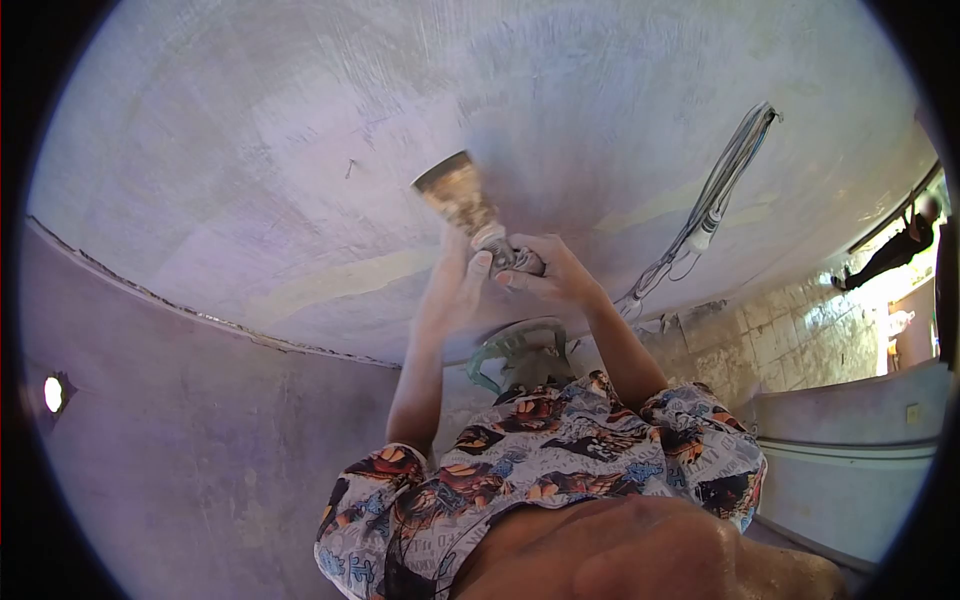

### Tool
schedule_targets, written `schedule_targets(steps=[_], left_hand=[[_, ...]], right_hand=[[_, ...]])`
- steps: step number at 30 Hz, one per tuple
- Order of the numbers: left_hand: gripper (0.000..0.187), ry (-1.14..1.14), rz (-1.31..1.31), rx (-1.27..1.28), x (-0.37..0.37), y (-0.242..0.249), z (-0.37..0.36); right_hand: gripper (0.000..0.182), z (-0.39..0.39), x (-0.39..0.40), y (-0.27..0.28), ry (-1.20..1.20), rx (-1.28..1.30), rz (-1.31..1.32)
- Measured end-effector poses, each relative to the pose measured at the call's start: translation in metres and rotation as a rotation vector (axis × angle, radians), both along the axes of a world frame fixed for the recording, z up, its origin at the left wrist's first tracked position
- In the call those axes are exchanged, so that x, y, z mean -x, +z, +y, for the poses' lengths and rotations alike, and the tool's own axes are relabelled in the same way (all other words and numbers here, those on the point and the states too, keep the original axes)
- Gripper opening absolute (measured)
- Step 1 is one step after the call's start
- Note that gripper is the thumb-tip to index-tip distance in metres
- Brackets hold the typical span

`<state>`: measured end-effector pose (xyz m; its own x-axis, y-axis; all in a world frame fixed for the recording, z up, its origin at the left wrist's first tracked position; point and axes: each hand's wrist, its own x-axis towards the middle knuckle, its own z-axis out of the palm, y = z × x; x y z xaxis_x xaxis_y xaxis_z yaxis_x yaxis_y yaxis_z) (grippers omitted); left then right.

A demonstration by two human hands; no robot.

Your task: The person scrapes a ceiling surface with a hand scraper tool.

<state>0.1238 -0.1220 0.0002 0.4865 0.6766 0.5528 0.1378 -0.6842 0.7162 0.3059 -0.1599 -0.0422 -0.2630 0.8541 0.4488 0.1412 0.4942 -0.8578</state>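
A wide putty knife (462, 195) with a worn, crusted blade points up and to the left, in front of a pale plastered surface (330, 110). My right hand (560, 268) is wrapped round its dark handle, near the end. Against the neck of the tool lies the thumb of my left hand (458, 275), while the other fingers on that side are mostly hidden behind the blade. Both forearms reach up from the sleeves of a patterned shirt (540, 440).
A bundle of cables (735, 150) with a white lamp holder (703, 232) hangs to the right. Below my hands is a green plastic chair (490, 362). Far right, a person (900, 250) in dark clothes is near a bright opening. A lit lamp (54, 393) shows at left.
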Motion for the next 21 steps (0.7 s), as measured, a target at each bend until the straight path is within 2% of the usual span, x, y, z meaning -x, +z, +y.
schedule_targets(steps=[1,2,3,5,7,8,9,10,13,17,19,21], left_hand=[[0.044,0.136,0.062,-0.161,0.005,0.010,-0.001],[0.044,0.065,0.017,-0.207,0.013,0.031,0.007],[0.046,-0.008,-0.031,-0.254,0.024,0.057,0.018],[0.054,0.376,-0.183,-0.400,0.019,0.095,0.027],[0.062,0.597,-0.320,-0.432,0.000,0.140,0.023],[0.062,0.605,-0.324,-0.436,-0.004,0.145,0.039],[0.069,0.774,-0.282,-0.493,-0.007,0.149,0.061],[0.076,0.942,-0.237,-0.547,-0.009,0.151,0.081],[0.080,1.027,-0.229,-0.683,-0.046,0.142,0.117],[0.078,0.972,-0.069,-0.719,-0.072,0.095,0.110],[0.067,0.859,0.455,-0.928,-0.074,0.065,0.104],[0.066,0.803,0.514,-1.020,-0.061,0.063,0.108]], right_hand=[[0.027,-0.003,-0.002,-0.005,-0.048,-0.007,0.142],[0.024,-0.004,-0.006,-0.008,-0.096,-0.016,0.285],[0.024,-0.003,-0.011,-0.011,-0.091,-0.020,0.284],[0.024,-0.005,-0.034,-0.015,-0.113,-0.025,0.287],[0.024,-0.013,-0.036,0.008,-0.124,-0.035,0.357],[0.025,-0.016,-0.035,0.016,-0.141,-0.043,0.430],[0.025,-0.015,-0.037,0.015,-0.132,-0.045,0.425],[0.026,-0.012,-0.039,0.012,-0.129,-0.030,0.413],[0.028,-0.012,-0.042,0.010,-0.150,-0.023,0.430],[0.028,-0.015,-0.049,0.001,-0.166,-0.006,0.408],[0.028,-0.018,-0.051,0.004,-0.159,-0.001,0.417],[0.028,-0.024,-0.051,0.007,-0.155,0.009,0.431]])
